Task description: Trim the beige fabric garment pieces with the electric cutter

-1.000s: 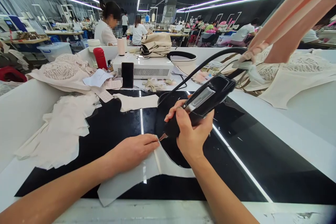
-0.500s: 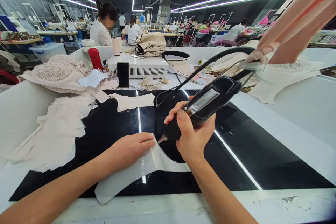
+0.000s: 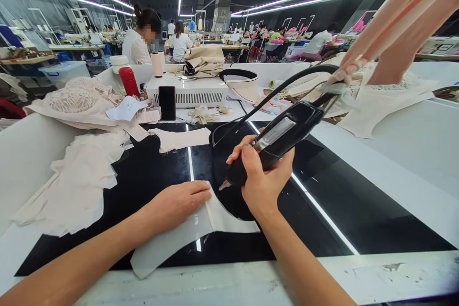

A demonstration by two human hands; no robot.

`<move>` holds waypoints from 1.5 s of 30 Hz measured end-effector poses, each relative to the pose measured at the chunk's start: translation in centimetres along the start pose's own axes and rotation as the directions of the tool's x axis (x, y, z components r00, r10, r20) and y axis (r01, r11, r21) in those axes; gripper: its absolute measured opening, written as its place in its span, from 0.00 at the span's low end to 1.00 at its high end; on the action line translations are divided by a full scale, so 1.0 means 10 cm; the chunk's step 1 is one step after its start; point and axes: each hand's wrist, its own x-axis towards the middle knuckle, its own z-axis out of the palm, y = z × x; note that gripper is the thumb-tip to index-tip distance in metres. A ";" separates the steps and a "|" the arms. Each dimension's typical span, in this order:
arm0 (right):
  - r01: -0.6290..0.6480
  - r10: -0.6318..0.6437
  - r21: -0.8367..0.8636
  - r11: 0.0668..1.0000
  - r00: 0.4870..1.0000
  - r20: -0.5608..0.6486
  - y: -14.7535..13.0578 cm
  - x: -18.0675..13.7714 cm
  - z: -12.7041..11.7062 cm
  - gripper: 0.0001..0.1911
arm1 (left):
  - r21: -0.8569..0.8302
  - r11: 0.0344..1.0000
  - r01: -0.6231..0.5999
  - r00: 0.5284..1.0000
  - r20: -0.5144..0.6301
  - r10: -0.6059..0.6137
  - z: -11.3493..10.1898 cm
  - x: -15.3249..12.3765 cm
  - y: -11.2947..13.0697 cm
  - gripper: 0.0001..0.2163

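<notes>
My left hand [image 3: 181, 203] lies with outstretched fingers on a curved white fabric piece [image 3: 227, 222], pressing it against the glossy black tabletop [image 3: 333, 186]. Wrapped in my right hand [image 3: 265, 181] is a black corded hand tool [image 3: 292, 126] with a silver lever and a small pointed metal tip. That tip is just right of the fabric's concave edge, near my left fingertips, with a small gap showing. Twisted pink fabric strips [image 3: 394, 24] tie the tool's rear end from above. Part of the fabric lies hidden under my left hand.
A loose pile of cream fabric pieces [image 3: 79, 172] is at the left, and another cut piece [image 3: 182, 139] lies ahead. Behind stand a phone [image 3: 167, 103], a white vented box [image 3: 188, 92], a red bottle [image 3: 129, 81] and a visor [image 3: 244, 86]. A person [image 3: 138, 43] sits beyond.
The tool's tip has shifted slightly up and right, away from the fabric edge. My left hand and the fabric stay in place. The view has turned slightly.
</notes>
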 end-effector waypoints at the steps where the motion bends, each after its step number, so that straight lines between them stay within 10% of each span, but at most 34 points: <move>1: -0.005 0.005 0.004 1.000 1.000 -0.002 -0.01 0.00 0.00 0.16 | 0.003 1.000 -0.003 1.000 -0.006 0.003 0.00 0.00 0.00 0.19; 10: 0.066 -0.047 -0.197 0.978 0.994 0.099 -0.01 -0.04 -0.02 0.18 | 0.015 1.000 0.001 1.000 -0.004 -0.001 0.02 -0.01 -0.03 0.18; 16: 0.239 -0.212 -0.453 0.859 0.971 0.110 -0.06 0.05 -0.25 0.42 | 0.020 1.000 -0.002 1.000 -0.028 0.002 0.05 -0.03 -0.05 0.19; 21: 0.492 -0.543 -0.608 0.623 0.832 0.115 -0.16 -0.12 -0.57 0.19 | 0.036 0.998 -0.046 0.995 -0.085 0.049 0.07 -0.02 -0.05 0.19; 24: 0.563 -0.308 -0.660 0.498 0.826 0.472 -0.17 -0.32 -0.69 0.02 | 0.050 0.997 -0.051 0.992 -0.111 0.056 0.08 -0.01 -0.05 0.18; 26: 0.555 -0.042 -0.674 0.488 0.786 0.617 -0.14 -0.44 -0.70 0.10 | 0.062 0.997 -0.044 0.992 -0.115 0.051 0.08 0.00 -0.04 0.18; 33: 0.306 0.450 -0.869 0.389 0.760 0.469 -0.04 -0.49 -0.53 0.06 | 0.064 0.997 -0.034 0.997 -0.070 0.039 0.02 0.05 -0.01 0.16; 45: 0.489 0.286 -0.828 0.275 0.780 0.556 -0.08 -0.60 -0.61 0.16 | 0.055 0.999 0.002 0.999 -0.053 0.001 0.00 0.07 0.04 0.16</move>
